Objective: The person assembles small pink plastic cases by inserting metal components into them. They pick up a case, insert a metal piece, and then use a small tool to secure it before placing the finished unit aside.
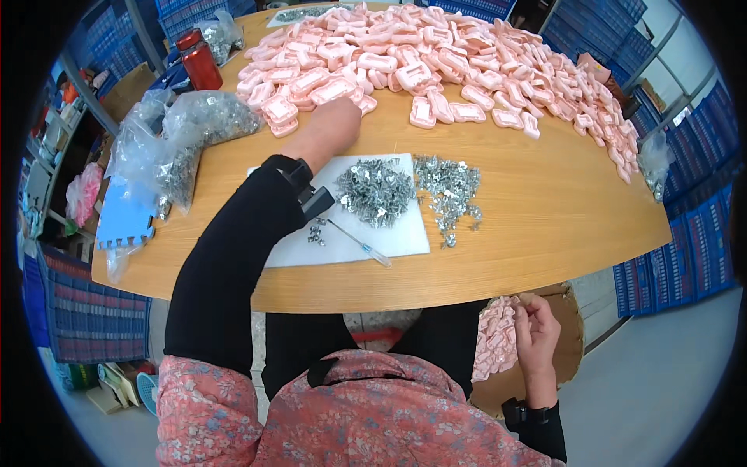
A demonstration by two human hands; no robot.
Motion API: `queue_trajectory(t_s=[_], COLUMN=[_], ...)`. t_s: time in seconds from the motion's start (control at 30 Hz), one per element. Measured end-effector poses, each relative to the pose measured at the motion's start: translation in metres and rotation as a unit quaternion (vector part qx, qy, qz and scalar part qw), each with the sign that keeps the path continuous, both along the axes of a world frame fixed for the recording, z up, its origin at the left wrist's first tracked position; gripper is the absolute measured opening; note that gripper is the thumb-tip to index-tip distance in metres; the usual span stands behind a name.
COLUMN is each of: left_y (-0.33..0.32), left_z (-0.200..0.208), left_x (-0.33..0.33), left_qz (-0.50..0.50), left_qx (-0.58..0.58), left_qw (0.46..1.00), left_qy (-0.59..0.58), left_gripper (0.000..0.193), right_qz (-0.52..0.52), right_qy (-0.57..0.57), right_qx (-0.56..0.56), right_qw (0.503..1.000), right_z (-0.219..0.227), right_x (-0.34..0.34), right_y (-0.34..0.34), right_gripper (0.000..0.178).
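My left hand (331, 131) reaches over the table to the near edge of a big heap of pink plastic casings (373, 62). Its fingers curl down beside the casings, and whatever they grip is hidden. Low on the right, my right hand (538, 333) hangs over a cardboard box (572, 342) that holds more pink casings (496, 341). Its fingers are loosely bent, with the thumb apart and nothing visible between them. Below my left hand, a white foam sheet (311, 253) carries a pile of small metal parts (376, 193) and a screwdriver (366, 246) with a clear handle.
More metal parts (447, 187) lie right of the sheet on the wooden table (537, 233). At the left are plastic bags of metal parts (206, 117), a red bottle (199, 61) and a blue foam mat (124, 214). Stacked blue trays (677, 257) stand at the right.
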State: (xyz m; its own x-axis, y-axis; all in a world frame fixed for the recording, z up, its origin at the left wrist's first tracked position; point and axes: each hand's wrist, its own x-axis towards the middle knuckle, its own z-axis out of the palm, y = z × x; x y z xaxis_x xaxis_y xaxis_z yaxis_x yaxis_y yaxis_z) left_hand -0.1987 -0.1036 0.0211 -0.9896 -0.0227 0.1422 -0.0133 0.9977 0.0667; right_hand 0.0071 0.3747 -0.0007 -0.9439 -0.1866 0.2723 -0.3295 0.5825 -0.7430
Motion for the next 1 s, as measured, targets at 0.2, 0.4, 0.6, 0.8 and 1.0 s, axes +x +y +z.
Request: queue_trajectory(t_s=[0.2,0.4,0.6,0.8,1.0], left_y=[0.003,0.003,-0.001,0.063,0.122], left_z=[-0.002,-0.002,0.040,0.072,0.038], left_x=[0.007,0.004,0.051,0.163,0.255], left_qz=[-0.021,-0.015,0.007,-0.203,-0.341], left_qx=[0.025,0.011,0.333,0.388,0.239], left_qw=[0.998,0.999,0.943,0.897,0.908], left_qy=[0.059,0.037,-0.008,0.061,0.051], left_gripper=[0.021,0.022,0.021,0.016,0.020], right_qz=[0.017,0.115,0.120,0.175,0.235], right_qy=[0.014,0.051,-0.016,-0.246,-0.396], right_qx=[-0.024,-0.009,-0.059,-0.330,-0.383], right_qw=[0.999,0.992,0.991,0.894,0.801], right_z=[0.022,0.038,0.045,0.044,0.041], right_x=[-0.006,-0.015,-0.021,-0.043,-0.036], right_y=[-0.039,-0.086,-0.101,-0.138,-0.145], right_gripper=[0.008,0.007,0.006,0.037,0.044])
